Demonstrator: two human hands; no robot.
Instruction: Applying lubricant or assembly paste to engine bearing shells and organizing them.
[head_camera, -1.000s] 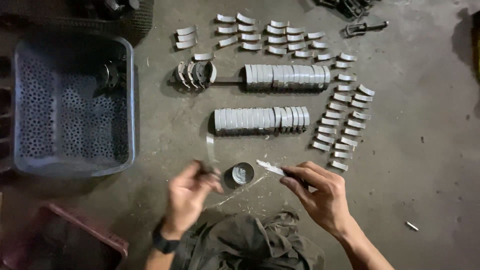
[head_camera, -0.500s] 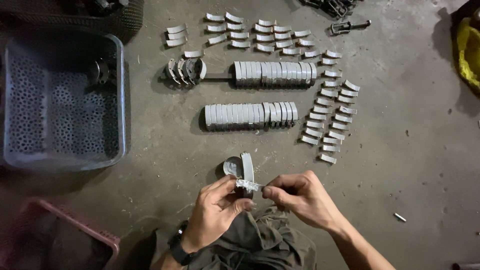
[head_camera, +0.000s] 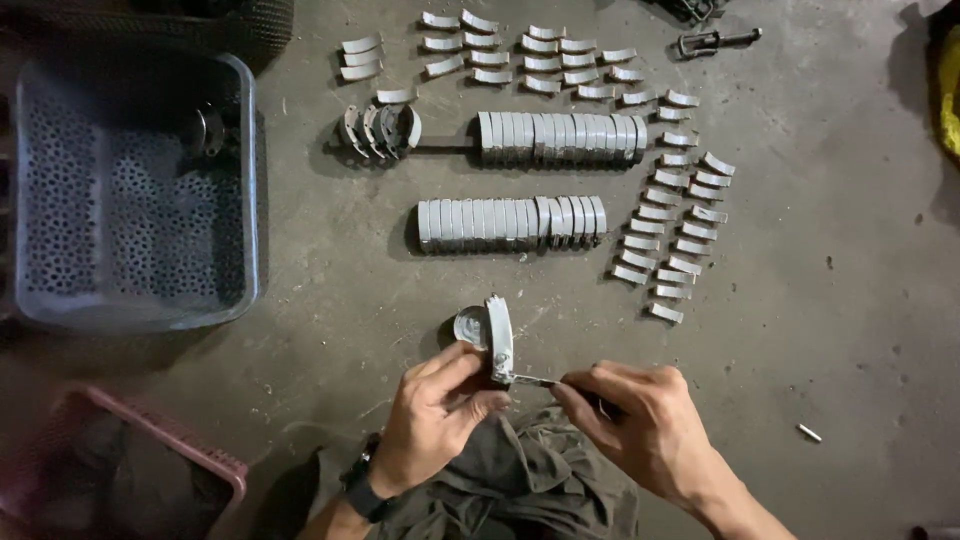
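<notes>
- The left hand (head_camera: 435, 420) pinches a curved grey metal shoe (head_camera: 498, 338), held upright over the concrete floor (head_camera: 830, 330) in front of the person.
- The right hand (head_camera: 645, 425) is closed around a thin tool (head_camera: 535, 381), whose tip touches the lower end of the shoe.
- It is better to keep the shoe steady and press only lightly, so the tip does not slip toward the thumb.
- The shoe looks dull grey, arched, with a flat rim.

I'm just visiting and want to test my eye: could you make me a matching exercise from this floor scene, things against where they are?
1. grey perforated basket
2. pink crate
3. curved metal piece
4. small loose pin

a. held in the left hand
b. bottom left corner
c. floor, far right
d. upper left

Pairs: 1-d, 2-b, 3-a, 4-c
</notes>
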